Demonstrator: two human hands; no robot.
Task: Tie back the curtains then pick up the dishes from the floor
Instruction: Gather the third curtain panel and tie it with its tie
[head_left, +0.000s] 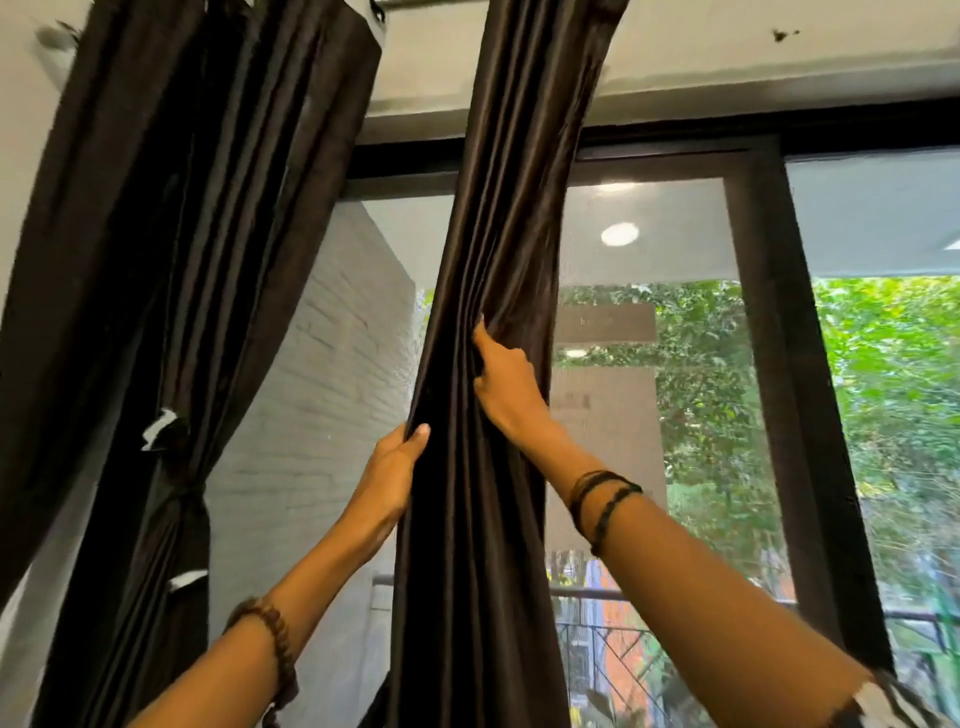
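Note:
A dark brown curtain (498, 218) hangs gathered in a narrow bunch down the middle of the view. My left hand (392, 470) grips its left edge from the side, thumb on the front. My right hand (506, 382) is higher up, fingers curled into the folds on the right side. A second dark curtain (171, 218) on the left is tied back at its waist with a band (182, 491). No dishes or floor are in view.
A dark-framed window (779, 338) with a mesh screen fills the right half, with green trees beyond. A white brick wall (337, 374) shows between the curtains. A curtain rod (415, 4) runs along the top.

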